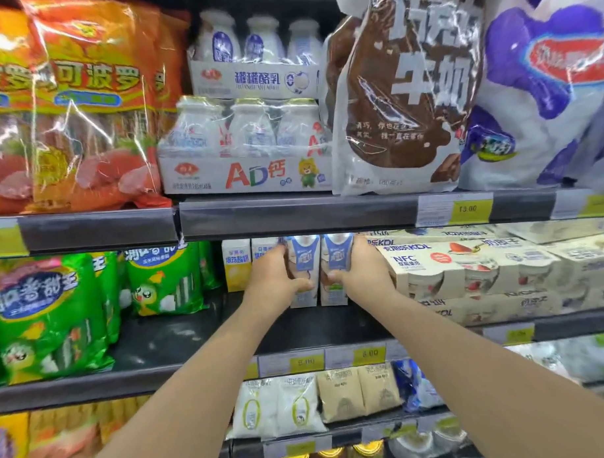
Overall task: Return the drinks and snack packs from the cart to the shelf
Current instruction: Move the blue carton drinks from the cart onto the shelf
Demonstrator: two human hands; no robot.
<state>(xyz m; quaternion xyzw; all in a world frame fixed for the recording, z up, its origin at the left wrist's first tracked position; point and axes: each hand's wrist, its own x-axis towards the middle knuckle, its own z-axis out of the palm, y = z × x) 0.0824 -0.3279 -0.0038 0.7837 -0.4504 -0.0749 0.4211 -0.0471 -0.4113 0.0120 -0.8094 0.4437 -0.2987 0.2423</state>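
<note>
Both hands are on the middle shelf (pixel 331 334), side by side. The left hand (pixel 275 281) grips a blue-and-white drink carton (pixel 303 259); the right hand (pixel 362 278) grips a second carton (pixel 336 258) touching the first. Their print is too blurred to read. Left stand yellow-marked cartons (pixel 237 265); right, cream multipacks (pixel 466 267) marked "NFC". Above sit an "AD钙" bottle pack (pixel 246 152) and a brown bag (pixel 405 88) reading "牛奶". One price tag (pixel 467 208) reads "13.00".

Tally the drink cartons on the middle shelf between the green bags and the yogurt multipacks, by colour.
Blue-and-white cartons, one gripped in each hand: 2
Yellow-and-white cartons behind the left hand: 2
Total: 4
</note>
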